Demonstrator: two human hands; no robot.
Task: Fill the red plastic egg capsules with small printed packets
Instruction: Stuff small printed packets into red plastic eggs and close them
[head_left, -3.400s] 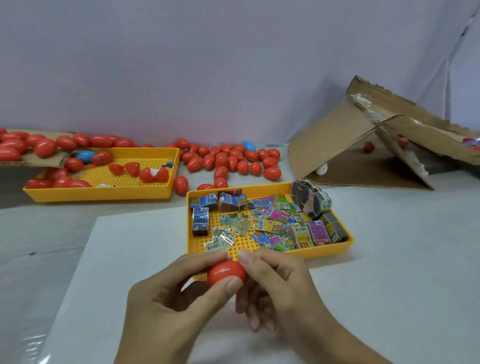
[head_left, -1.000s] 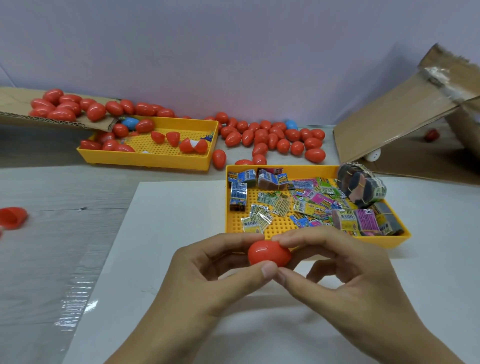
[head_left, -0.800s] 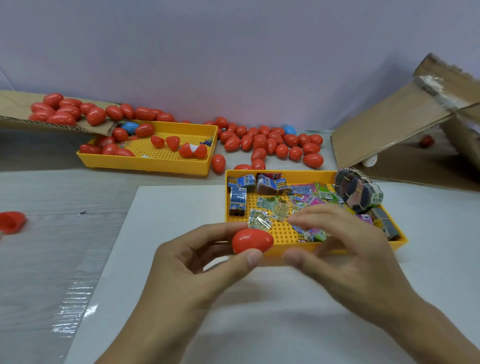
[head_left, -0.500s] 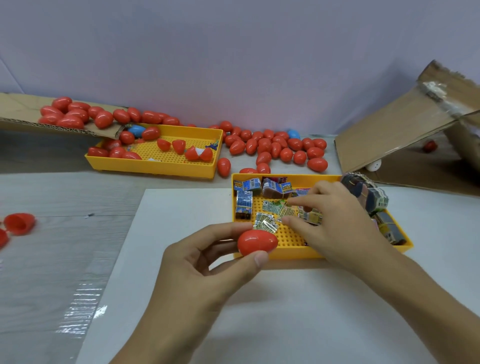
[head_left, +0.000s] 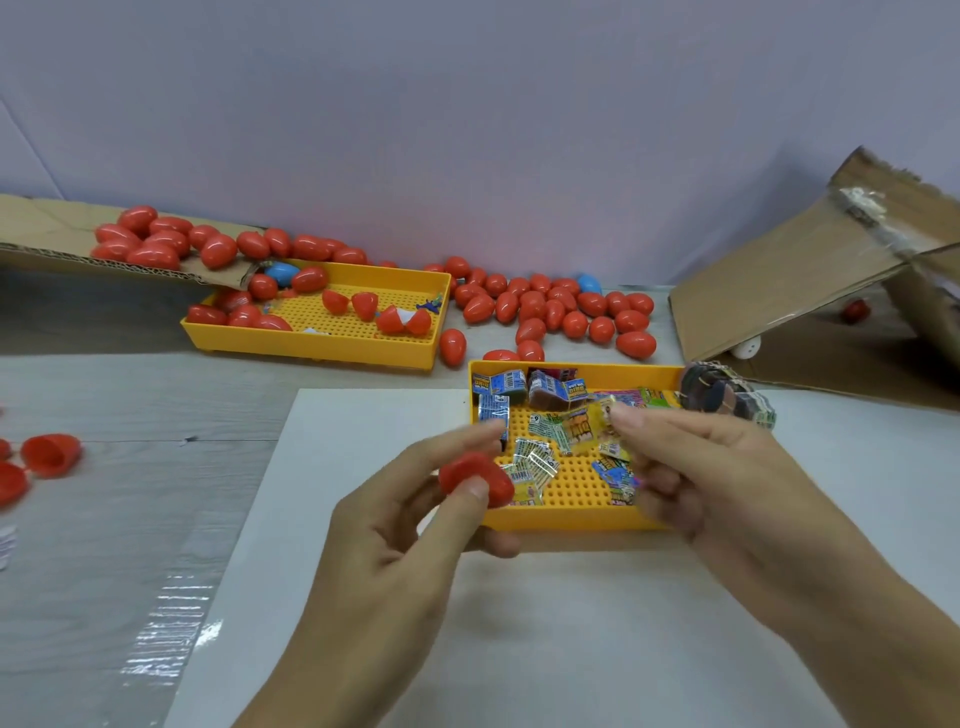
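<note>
Egg capsule (head_left: 475, 477) gripped by left hand (head_left: 400, 540); right hand (head_left: 717, 483) pinching packet (head_left: 602, 415) over tray (head_left: 571, 519)

Red plastic egg capsule (head_left: 475, 477) showing only partly, left hand (head_left: 400, 540) thumb and fingers covering its middle; seam hiding, so closed or parted impossible to tell. Right hand (head_left: 696, 478) blurring at fingertips, small yellow printed packet (head_left: 602, 415) there smearing, print unreadable. Right hand masking right part of yellow perforated plastic tray (head_left: 571, 519). Open red capsule halves (head_left: 49, 454) running off left edge. Brown cardboard box (head_left: 831, 291) running off right edge.
</note>
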